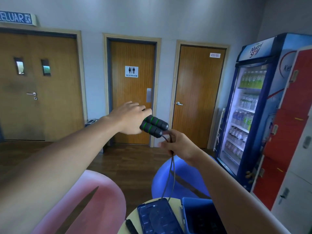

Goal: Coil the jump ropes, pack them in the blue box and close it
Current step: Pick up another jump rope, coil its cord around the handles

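Observation:
My left hand [130, 118] is raised in front of me, closed around two black jump rope handles with green rings [154, 126], held side by side. Just below and to the right, my right hand [179, 145] pinches the thin dark rope [171, 173], whose strands hang down toward the small table. On that table stands the open blue box [196, 210], partly hidden by my right forearm. Its blue lid [157, 217] lies flat to the left of it. A second black handle [131, 226] lies at the table's left edge.
A pink chair [94, 196] sits at lower left and a blue chair [170, 176] behind the round table [173, 200]. Three wooden doors line the far wall. A drinks fridge [248, 105] and red lockers [292, 125] stand on the right.

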Tool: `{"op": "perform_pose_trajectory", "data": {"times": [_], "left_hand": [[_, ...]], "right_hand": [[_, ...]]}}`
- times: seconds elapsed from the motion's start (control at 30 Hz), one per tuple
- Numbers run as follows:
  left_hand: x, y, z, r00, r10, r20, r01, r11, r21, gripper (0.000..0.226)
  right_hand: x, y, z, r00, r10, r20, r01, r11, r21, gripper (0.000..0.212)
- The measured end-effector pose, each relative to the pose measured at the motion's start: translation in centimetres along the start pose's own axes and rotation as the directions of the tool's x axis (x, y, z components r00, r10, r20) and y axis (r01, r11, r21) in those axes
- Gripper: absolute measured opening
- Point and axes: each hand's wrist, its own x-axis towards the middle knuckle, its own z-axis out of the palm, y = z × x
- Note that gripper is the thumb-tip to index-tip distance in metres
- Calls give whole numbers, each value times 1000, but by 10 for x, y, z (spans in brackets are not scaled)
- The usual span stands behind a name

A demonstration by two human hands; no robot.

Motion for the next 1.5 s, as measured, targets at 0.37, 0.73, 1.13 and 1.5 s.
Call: {"op": "perform_pose_trajectory", "data": {"times": [0.37, 0.73, 1.13, 1.5], "left_hand": [[3, -8, 26, 925, -128, 357, 324, 756, -569, 27], [8, -12, 32, 912, -22, 409, 357, 532, -768, 14], [36, 11, 45, 813, -344, 470, 295, -451, -842, 15], [97, 36, 13, 659, -433, 615, -142, -875, -464, 27]], "right_hand": [[22, -8, -21, 913, -193, -359, 121, 969, -214, 18], [43, -13, -32, 891, -236, -389, 109, 941, -321, 23], [55, 2, -23, 938, -99, -331, 84, 995, -59, 20], [36, 28, -26, 984, 34, -173, -64, 983, -174, 16]]}}
